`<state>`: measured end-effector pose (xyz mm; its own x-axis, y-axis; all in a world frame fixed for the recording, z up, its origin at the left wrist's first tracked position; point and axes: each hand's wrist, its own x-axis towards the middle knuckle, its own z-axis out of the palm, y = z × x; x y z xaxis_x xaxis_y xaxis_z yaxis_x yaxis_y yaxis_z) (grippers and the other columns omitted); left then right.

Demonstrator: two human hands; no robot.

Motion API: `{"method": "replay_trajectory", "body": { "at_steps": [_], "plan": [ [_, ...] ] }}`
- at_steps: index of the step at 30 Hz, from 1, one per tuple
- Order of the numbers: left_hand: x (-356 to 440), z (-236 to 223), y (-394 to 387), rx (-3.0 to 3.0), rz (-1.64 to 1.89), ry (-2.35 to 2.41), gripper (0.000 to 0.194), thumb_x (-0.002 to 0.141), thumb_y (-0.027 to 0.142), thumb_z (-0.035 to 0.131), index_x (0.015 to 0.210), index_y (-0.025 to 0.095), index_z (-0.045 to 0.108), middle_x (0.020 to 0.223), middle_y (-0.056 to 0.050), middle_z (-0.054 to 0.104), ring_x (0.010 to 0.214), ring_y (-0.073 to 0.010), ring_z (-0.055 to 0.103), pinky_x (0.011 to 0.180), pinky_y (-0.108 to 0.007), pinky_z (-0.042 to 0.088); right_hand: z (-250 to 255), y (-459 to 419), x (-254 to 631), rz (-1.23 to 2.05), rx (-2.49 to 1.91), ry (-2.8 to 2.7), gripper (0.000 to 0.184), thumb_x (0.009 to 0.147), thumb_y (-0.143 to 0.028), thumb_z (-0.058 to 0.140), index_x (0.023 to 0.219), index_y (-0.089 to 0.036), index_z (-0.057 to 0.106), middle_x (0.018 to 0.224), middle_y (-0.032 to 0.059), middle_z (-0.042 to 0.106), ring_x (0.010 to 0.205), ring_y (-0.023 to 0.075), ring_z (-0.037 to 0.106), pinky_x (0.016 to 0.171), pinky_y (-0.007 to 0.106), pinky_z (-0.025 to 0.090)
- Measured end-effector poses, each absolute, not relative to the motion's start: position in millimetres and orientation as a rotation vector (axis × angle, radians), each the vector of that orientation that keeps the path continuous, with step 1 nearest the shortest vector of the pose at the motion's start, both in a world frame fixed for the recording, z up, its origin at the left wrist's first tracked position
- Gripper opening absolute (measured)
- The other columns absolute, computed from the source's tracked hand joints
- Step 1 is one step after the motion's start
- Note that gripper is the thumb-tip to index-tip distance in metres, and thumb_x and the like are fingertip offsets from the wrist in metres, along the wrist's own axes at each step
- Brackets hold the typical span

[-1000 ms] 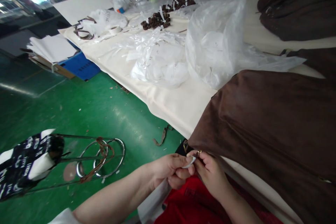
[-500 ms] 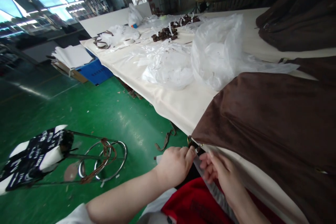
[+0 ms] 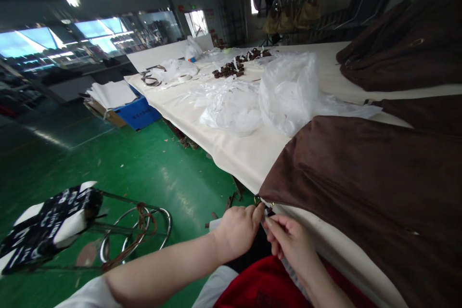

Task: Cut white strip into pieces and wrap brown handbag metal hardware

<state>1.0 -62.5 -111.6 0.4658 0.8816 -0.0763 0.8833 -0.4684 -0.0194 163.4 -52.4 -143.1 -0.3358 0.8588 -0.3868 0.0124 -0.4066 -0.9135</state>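
A brown leather-like bag (image 3: 361, 168) lies over the table's near edge, with a small brass-coloured ring (image 3: 257, 199) at its corner. Just below that ring, my left hand (image 3: 238, 228) is closed around the end of a strap; the exact grip is hidden by its fingers. A piece of pale wrapping (image 3: 214, 224) with a brown tip sticks out behind this hand. My right hand (image 3: 290, 240) touches it from the right, thumb and fingers pinched on the strap's pale-wrapped length (image 3: 296, 279), which runs down across a red garment (image 3: 260, 284).
Crumpled clear plastic bags (image 3: 234, 106) lie on the cream-covered table (image 3: 249, 156), with bundled brown straps (image 3: 229, 70) behind. More brown bags (image 3: 400, 57) stand at the right. A stool (image 3: 54, 221) is on the green floor at left, and a blue box (image 3: 139, 110) farther back.
My right hand has moved left and closed its fingers on the strap beside my left hand. The left hand stays closed near the bag's corner. The view has tilted up.
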Motion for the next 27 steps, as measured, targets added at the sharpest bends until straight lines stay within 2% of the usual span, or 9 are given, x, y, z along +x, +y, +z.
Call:
{"method": "replay_trajectory", "body": {
  "at_steps": [4, 8, 11, 13, 17, 20, 24, 27],
  "plan": [
    [-4, -112, -61, 2.173, 0.293, 1.655, 0.021, 0.098, 0.024, 0.032, 0.103, 0.017, 0.051, 0.083, -0.005, 0.066, 0.072, -0.0171, 0.064, 0.064, -0.027, 0.047, -151, -56, 165, 1.791, -1.231, -1.141, 0.048, 0.076, -0.063, 0.061, 0.080, -0.015, 0.065, 0.058, -0.0022, 0.056, 0.041, 0.0075, 0.050, 0.037, 0.017, 0.033],
    [-3, -114, -59, 1.578, 0.625, 1.404, 0.030, 0.096, 0.041, 0.040, 0.082, 0.017, 0.052, 0.071, -0.001, 0.056, 0.062, -0.0109, 0.051, 0.058, -0.022, 0.039, -157, -55, 162, 1.780, -1.225, -1.150, 0.052, 0.076, -0.066, 0.060, 0.080, -0.015, 0.066, 0.059, -0.0013, 0.056, 0.043, 0.0080, 0.050, 0.038, 0.018, 0.034],
    [-1, -113, -56, 1.052, 0.674, 1.248, 0.040, 0.085, 0.056, 0.055, 0.079, 0.017, 0.050, 0.056, 0.008, 0.036, 0.045, -0.0054, 0.027, 0.043, -0.020, 0.020, -159, -53, 160, 1.767, -1.214, -1.181, 0.050, 0.078, -0.065, 0.060, 0.080, -0.015, 0.067, 0.060, -0.0012, 0.055, 0.043, 0.0079, 0.050, 0.039, 0.018, 0.034],
    [-1, -110, -56, 0.830, 0.665, 1.179, 0.044, 0.078, 0.059, 0.063, 0.080, 0.017, 0.049, 0.051, 0.011, 0.029, 0.042, -0.0040, 0.017, 0.040, -0.022, 0.009, -159, -53, 160, 1.745, -1.215, -1.204, 0.048, 0.080, -0.063, 0.059, 0.080, -0.015, 0.067, 0.059, -0.0013, 0.055, 0.044, 0.0079, 0.049, 0.040, 0.019, 0.034],
    [-3, -104, -54, 0.685, 0.669, 1.093, 0.045, 0.072, 0.056, 0.071, 0.079, 0.017, 0.050, 0.049, 0.012, 0.029, 0.040, -0.0027, 0.014, 0.040, -0.023, 0.004, -158, -52, 161, 1.708, -1.219, -1.243, 0.047, 0.081, -0.061, 0.058, 0.081, -0.015, 0.069, 0.058, -0.0013, 0.054, 0.045, 0.0081, 0.048, 0.041, 0.019, 0.034],
    [-4, -105, -52, 0.628, 0.670, 1.047, 0.040, 0.073, 0.051, 0.071, 0.077, 0.016, 0.050, 0.047, 0.013, 0.024, 0.038, -0.0020, 0.011, 0.039, -0.022, 0.002, -158, -50, 161, 1.709, -1.225, -1.235, 0.048, 0.081, -0.061, 0.059, 0.082, -0.015, 0.070, 0.055, -0.0021, 0.051, 0.045, 0.0080, 0.046, 0.041, 0.019, 0.034],
    [-7, -108, -49, 0.470, 0.568, 0.884, 0.028, 0.081, 0.039, 0.064, 0.075, 0.017, 0.049, 0.046, 0.012, 0.022, 0.036, -0.0023, 0.007, 0.037, -0.020, 0.002, -161, -46, 161, 1.769, -1.199, -1.184, 0.047, 0.081, -0.060, 0.061, 0.080, -0.014, 0.071, 0.055, -0.0017, 0.051, 0.045, 0.0074, 0.044, 0.042, 0.019, 0.032],
    [-8, -109, -46, 0.328, 0.454, 0.724, 0.015, 0.085, 0.027, 0.056, 0.077, 0.017, 0.048, 0.046, 0.011, 0.025, 0.035, -0.0035, 0.006, 0.036, -0.018, 0.004, -163, -44, 161, 1.817, -1.153, -1.089, 0.046, 0.078, -0.059, 0.066, 0.073, -0.013, 0.069, 0.050, -0.0036, 0.045, 0.043, 0.0057, 0.038, 0.041, 0.019, 0.026]
  ]
}}
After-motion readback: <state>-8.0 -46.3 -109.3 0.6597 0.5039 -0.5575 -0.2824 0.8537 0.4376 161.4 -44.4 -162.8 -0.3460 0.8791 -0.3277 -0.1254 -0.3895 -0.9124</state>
